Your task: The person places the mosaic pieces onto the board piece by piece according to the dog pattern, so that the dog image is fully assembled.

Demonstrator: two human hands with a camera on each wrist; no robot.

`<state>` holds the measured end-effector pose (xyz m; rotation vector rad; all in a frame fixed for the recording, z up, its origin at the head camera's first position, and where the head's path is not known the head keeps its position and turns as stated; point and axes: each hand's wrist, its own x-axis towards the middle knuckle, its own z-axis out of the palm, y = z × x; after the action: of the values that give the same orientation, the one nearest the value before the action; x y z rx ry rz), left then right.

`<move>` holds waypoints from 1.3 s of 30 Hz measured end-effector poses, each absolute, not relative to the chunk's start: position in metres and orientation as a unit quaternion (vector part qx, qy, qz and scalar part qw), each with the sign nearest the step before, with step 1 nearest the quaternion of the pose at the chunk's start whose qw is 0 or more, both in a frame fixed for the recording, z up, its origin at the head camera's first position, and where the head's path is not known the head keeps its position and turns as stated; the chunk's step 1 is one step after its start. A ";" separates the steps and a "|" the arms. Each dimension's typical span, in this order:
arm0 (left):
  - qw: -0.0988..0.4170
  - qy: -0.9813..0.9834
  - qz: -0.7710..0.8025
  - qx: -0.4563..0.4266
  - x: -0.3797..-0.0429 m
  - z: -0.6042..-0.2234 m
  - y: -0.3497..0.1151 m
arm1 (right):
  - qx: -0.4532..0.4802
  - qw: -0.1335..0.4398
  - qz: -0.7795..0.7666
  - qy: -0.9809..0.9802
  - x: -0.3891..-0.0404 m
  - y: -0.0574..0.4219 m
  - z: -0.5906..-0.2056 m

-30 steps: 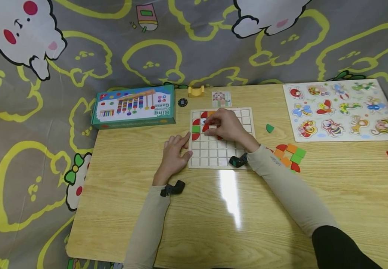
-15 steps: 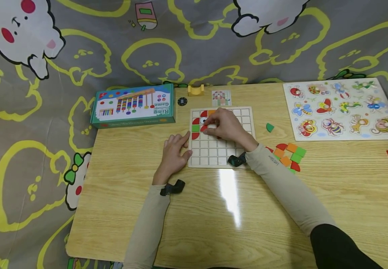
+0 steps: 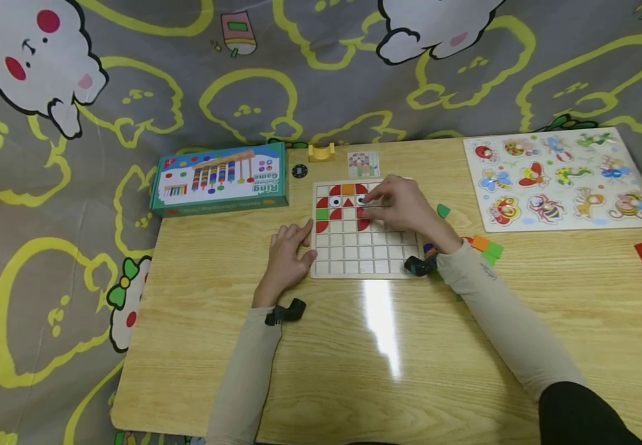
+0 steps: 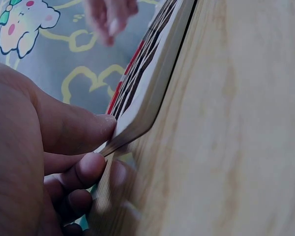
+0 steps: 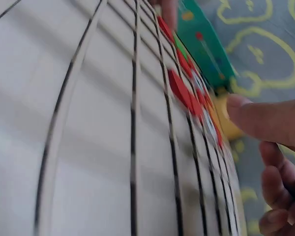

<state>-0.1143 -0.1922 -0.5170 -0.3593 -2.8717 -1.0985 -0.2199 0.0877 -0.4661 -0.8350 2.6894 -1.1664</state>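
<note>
A white gridded puzzle board point(image 3: 350, 253) lies on the table, with red quarter-circle pieces point(image 3: 322, 227), a green square point(image 3: 322, 214), an orange square point(image 3: 348, 189) and round eye pieces point(image 3: 335, 202) in its upper cells. My left hand point(image 3: 287, 256) touches the board's left edge with index finger and thumb. The left wrist view has that thumb point(image 4: 83, 129) against the rim. Over the board's upper right side is my right hand point(image 3: 404, 207), covering some cells. Its thumb point(image 5: 265, 118) and fingers stand apart in the right wrist view, with nothing visible between them.
Loose coloured pieces point(image 3: 486, 246) lie right of the board, partly behind the right forearm, and a green piece point(image 3: 443, 211) lies nearby. A pattern card point(image 3: 363, 164), a black disc point(image 3: 299, 170) and a game box point(image 3: 220, 179) stand behind. An insect puzzle point(image 3: 565, 179) is at right.
My right hand has moved right, from the left eye piece to beside the right one, uncovering the red pieces between them. The left hand stays at the board's edge.
</note>
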 end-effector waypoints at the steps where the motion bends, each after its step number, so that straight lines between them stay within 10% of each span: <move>1: 0.022 -0.927 -0.356 -0.115 -0.114 -0.517 -0.192 | -0.268 0.049 -0.383 0.883 -0.219 0.098 -0.465; 16: 0.021 -0.929 -0.355 -0.101 -0.110 -0.521 -0.201 | -0.228 0.144 -0.268 0.925 -0.187 0.236 -0.453; 39: 0.032 -0.923 -0.363 -0.121 -0.112 -0.518 -0.192 | -0.223 0.156 -0.288 0.918 -0.178 0.246 -0.455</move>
<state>-0.1123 -0.1919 -0.5177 -0.3729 -2.8427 -1.1184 -0.1775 0.2456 -0.4553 -0.6389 2.6284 -0.8233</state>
